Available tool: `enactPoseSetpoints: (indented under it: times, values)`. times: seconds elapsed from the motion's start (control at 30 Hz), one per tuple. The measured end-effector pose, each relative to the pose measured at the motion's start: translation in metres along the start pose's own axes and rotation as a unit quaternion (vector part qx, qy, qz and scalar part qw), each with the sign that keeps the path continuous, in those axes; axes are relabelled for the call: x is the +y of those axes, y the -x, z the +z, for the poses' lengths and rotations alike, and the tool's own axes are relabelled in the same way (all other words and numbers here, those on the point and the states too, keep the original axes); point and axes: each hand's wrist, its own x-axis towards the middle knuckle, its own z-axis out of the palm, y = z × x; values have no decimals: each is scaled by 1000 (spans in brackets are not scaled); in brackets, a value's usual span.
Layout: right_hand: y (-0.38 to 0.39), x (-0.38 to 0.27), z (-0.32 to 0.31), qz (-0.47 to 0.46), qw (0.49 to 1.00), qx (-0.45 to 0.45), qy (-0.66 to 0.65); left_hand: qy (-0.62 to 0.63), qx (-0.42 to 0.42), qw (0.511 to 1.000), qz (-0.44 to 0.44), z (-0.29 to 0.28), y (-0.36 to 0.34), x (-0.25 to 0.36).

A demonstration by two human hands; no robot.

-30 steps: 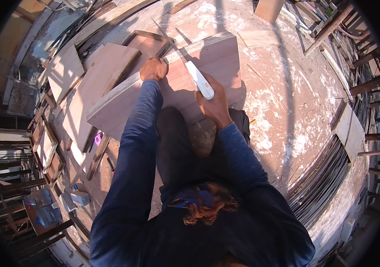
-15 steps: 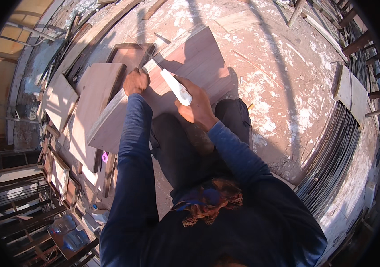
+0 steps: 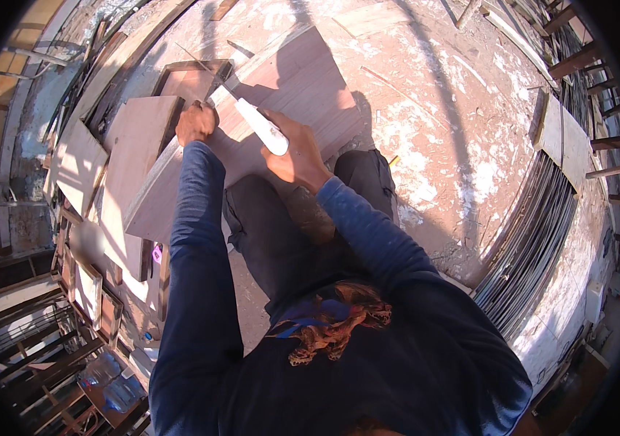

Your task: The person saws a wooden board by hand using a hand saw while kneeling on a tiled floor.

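My left hand (image 3: 195, 122) is closed over the top edge of a thick reddish wooden board (image 3: 303, 87), which leans across my knees. My right hand (image 3: 294, 149) grips the white handle (image 3: 259, 125) of a handsaw; its thin blade (image 3: 202, 62) runs up and left across the board's edge, just right of my left hand. Beneath the board, both my dark-trousered legs (image 3: 277, 232) show.
Loose wooden panels (image 3: 128, 171) and a shallow wooden tray (image 3: 186, 80) lie at the left. A bundle of long rods (image 3: 524, 247) with a pale sheet (image 3: 564, 142) lies at the right. Plastic water bottles (image 3: 114, 389) sit at the lower left. The floor (image 3: 441, 94) is paint-spattered.
The board, both hands and the saw appear farther left in the picture, along with much of the surroundings as the view shifts. Both grips are unchanged, with the saw still across the board's edge.
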Motion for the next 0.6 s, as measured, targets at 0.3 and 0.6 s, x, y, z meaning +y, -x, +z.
enactPoseSetpoints:
  times: [0.3, 0.6]
  values:
    - [156, -23, -80, 59, 996, -36, -48, -20, 6, 1000, -22, 15, -45, -41]
    - [29, 5, 6, 78, 997, -1, -1, 3, 12, 997, 71, 19, -33, -41]
